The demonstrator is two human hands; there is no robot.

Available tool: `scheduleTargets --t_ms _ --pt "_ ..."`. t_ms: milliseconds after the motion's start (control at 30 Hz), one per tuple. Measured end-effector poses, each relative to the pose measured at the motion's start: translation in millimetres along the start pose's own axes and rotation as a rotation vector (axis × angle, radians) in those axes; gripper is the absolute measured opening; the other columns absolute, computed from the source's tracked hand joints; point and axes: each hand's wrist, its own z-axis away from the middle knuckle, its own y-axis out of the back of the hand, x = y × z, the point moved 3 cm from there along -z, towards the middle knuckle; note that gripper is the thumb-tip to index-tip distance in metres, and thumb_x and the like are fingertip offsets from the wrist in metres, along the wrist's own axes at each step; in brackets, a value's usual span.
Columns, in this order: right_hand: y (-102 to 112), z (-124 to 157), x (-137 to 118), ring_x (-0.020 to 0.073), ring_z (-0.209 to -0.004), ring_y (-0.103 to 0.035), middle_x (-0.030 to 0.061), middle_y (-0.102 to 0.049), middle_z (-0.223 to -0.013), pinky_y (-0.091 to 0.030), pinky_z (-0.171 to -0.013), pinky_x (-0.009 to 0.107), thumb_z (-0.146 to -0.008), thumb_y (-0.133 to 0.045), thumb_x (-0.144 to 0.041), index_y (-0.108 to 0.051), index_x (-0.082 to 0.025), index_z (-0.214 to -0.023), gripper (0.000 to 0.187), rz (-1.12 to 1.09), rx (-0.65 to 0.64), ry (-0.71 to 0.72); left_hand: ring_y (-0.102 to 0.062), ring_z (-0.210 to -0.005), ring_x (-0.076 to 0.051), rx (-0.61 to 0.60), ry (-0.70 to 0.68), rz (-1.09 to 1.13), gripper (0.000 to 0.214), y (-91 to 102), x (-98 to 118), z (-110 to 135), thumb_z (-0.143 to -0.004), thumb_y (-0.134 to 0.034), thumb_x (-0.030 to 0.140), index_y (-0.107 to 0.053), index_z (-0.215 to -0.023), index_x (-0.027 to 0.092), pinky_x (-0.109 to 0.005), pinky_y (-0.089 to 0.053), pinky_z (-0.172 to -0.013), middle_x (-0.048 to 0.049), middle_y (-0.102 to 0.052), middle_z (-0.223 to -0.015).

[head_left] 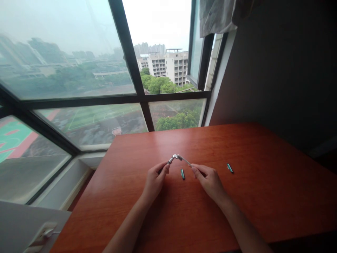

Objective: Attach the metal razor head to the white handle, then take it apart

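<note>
My left hand [155, 180], fingers closed, grips a silver razor handle [171, 160] near its neck. My right hand [209, 181] pinches a slim grey brush [186, 161], whose small dark head meets the top end of the razor handle. The two tools form a peak above the table, between my hands. Just below them lies a teal-and-black razor cartridge [182, 174], touched by neither hand. A second cartridge [230, 168] of the same look rests to the right of my right hand. The lower parts of both tools are hidden inside my fingers.
A reddish-brown wooden table [147, 225] spreads under my arms. Dark-framed windows [86, 102] stand along its far and left sides, one pane open. A grey curtain [217, 17] hangs at upper right. At lower left, a wall socket [43, 233] holds a plug.
</note>
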Motion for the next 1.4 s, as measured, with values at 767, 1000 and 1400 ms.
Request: scheduleTargets --t_ms 767,1000,1400 --pt "5 -1 6 0.0190 -0.068 -0.061 0.0077 -0.070 -0.080 -0.046 -0.064 0.027 -0.092 -0.049 -0.038 -0.072 -0.021 -0.101 0.030 0.229 0.045 0.101 -0.050 -0.063 -0.015 0.030 -0.050 -0.061 0.035 3.8 5 1 -0.083 -0.059 0.041 -0.073 -0.097 0.012 -0.023 -0.038 -0.058 -0.0021 -0.058 -0.068" --pt "1 1 2 0.0179 -0.070 -0.062 0.0061 -0.070 -0.082 -0.046 -0.068 0.026 -0.091 -0.050 -0.035 -0.071 -0.023 -0.103 0.026 0.276 -0.009 0.148 -0.045 -0.060 -0.014 -0.010 0.026 0.013 0.039 1.9 2 -1 -0.082 -0.058 0.044 -0.073 -0.096 0.011 -0.022 -0.035 -0.055 -0.0003 -0.052 -0.063" --pt "3 3 5 0.0180 -0.074 -0.063 0.0067 -0.069 -0.085 -0.046 -0.072 0.026 -0.092 -0.050 -0.034 -0.071 -0.023 -0.105 0.027 0.355 0.086 0.190 -0.032 -0.053 -0.009 -0.089 0.097 0.132 0.044 0.0 -7 -3 -0.083 -0.056 0.047 -0.070 -0.102 0.009 -0.020 -0.026 -0.047 0.0025 -0.041 -0.060"
